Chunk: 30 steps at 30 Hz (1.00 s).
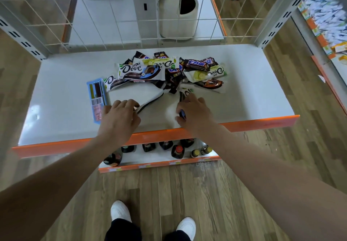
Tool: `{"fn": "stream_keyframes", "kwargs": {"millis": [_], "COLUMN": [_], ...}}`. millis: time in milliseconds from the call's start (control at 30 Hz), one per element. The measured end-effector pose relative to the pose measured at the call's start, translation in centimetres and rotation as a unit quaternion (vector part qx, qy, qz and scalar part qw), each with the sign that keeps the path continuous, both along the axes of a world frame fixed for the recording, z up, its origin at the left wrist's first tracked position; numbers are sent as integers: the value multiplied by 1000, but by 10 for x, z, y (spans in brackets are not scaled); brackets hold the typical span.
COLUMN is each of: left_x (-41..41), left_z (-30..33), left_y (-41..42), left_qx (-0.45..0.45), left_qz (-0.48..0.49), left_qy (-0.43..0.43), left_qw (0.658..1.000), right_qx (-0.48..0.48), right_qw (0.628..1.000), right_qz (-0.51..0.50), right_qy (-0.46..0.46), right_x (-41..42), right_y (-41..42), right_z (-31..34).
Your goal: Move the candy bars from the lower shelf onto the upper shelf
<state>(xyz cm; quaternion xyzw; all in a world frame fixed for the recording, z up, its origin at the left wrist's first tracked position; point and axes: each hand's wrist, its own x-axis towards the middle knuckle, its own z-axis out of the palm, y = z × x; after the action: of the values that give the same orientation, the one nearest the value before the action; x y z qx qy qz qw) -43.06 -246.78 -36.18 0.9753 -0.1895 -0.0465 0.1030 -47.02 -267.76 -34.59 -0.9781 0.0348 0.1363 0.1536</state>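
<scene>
Palm-down, left hand (120, 116), right hand (193, 113) on wrappers

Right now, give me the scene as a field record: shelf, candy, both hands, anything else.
shelf: white shelf with orange front edge, wire grid behind
candy: candy bars piled mid-shelf, Dove and dark wrappers mixed
left hand: left hand on a white wrapper with a dark edge, near the front
right hand: right hand closed on a small dark-wrapped bar
other: blue package left of the pile; bottles on the shelf below
</scene>
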Motion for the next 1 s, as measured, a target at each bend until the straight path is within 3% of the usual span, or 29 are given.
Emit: {"fn": "stream_keyframes", "kwargs": {"millis": [167,333,467,600,867,933,1000], "left_x": [2,0,0,-3,-12,-12,-12], "left_z": [0,-2,-3,-2,0,-5,-8], "left_y": [7,15,15,8,2,3,4], "left_qx": [-6,30,55,61,56,15,-26], "left_qz": [27,12,-3,14,151,102,-6], "left_qy": [21,20,17,9,2,4,9], "left_qw": [999,999,998,998,987,995,1000], "right_qx": [-8,-13,-77,-97,-79,-57,-34], "right_qw": [1000,999,989,987,992,995,998], "right_qz": [12,-45,-123,-126,-102,-85,-59], "right_qy": [5,6,16,8,-2,-2,-11], "right_x": [1,2,3,-1,2,1,-2], "right_y": [4,-5,-15,-25,-29,-29,-29], "right_z": [2,4,2,0,1,1,0]}}
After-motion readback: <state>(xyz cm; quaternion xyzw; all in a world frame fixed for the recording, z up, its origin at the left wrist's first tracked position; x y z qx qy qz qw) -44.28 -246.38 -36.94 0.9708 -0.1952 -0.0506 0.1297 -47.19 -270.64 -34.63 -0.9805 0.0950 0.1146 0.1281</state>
